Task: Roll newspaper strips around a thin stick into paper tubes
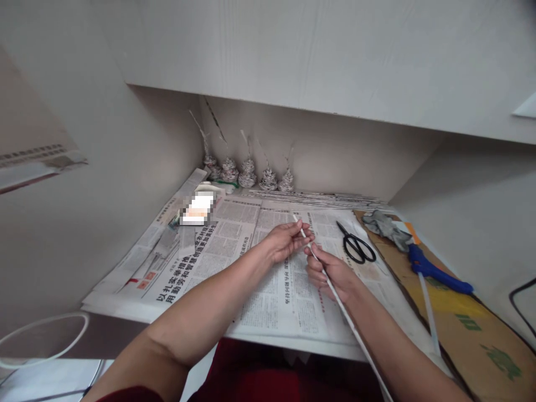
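Note:
A long, thin white rolled paper stick (341,307) slants over the newspaper (268,290), from near the middle down past the bottom edge of the view. Near its upper tip, my left hand (288,240) pinches it between thumb and fingers. Just below, my right hand (329,271) is wrapped round the same stick, thumb on top. Black-handled scissors (355,245) lie on the newspaper to the right of both hands, apart from them.
Several woven paper gourd shapes (248,172) stand along the back wall, behind a row of thin paper sticks (335,200). A blue glue gun (438,271) and a grey crumpled cloth (387,229) rest on cardboard (469,329) at right. A low overhanging panel (314,56) spans above.

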A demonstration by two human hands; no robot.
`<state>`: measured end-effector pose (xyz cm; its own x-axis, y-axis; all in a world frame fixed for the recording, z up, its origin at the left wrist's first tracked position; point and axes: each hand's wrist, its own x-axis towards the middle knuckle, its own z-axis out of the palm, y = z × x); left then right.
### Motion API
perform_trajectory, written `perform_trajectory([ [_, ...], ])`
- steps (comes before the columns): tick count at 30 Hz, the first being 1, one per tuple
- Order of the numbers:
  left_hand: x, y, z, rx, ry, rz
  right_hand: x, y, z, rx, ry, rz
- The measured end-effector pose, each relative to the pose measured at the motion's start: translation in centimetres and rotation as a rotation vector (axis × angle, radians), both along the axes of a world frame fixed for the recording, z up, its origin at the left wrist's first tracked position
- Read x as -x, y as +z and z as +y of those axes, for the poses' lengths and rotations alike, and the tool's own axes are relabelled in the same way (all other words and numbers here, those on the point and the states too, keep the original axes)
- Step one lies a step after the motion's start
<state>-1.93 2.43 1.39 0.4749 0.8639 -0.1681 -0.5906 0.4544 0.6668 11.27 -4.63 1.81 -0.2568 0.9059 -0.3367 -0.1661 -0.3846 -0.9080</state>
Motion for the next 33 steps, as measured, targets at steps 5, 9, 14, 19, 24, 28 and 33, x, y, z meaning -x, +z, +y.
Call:
perform_trajectory([
  [5, 0.0, -0.1, 0.2, 0.012, 0.045, 0.029, -0.3, -0.6, -0.7, -0.300, -0.088, -0.427],
  [9, -0.1, 0.0, 0.0, 0.016, 0.034, 0.037, -0.5, -1.1, -1.1, -0.475, -0.116, -0.585],
  [14, 0.1, 0.2, 0.1, 0.035, 0.035, -0.017, -0.2, -0.6, -0.9, -0.025, 0.074, 0.091],
  [19, 0.1, 0.1, 0.1, -0.008, 0.035, 0.005, 0.1, -0.6, -0.6, -0.045, -0.003, 0.001],
  [24, -0.1, 0.1, -0.3, -0.010, -0.042, -0.008, 0.4, -0.5, -0.4, -0.011, 0.019, 0.135],
  [28, 0.2, 0.3, -0.1, -0.011, -0.022, -0.019, 0.4, -0.3, -1.0, -0.004, 0.057, 0.124],
  [33, 0.7, 0.2, 0.7, 0.023, 0.138, 0.041, -1.0, -0.8, -3.1, -0.408, -0.090, -0.590],
])
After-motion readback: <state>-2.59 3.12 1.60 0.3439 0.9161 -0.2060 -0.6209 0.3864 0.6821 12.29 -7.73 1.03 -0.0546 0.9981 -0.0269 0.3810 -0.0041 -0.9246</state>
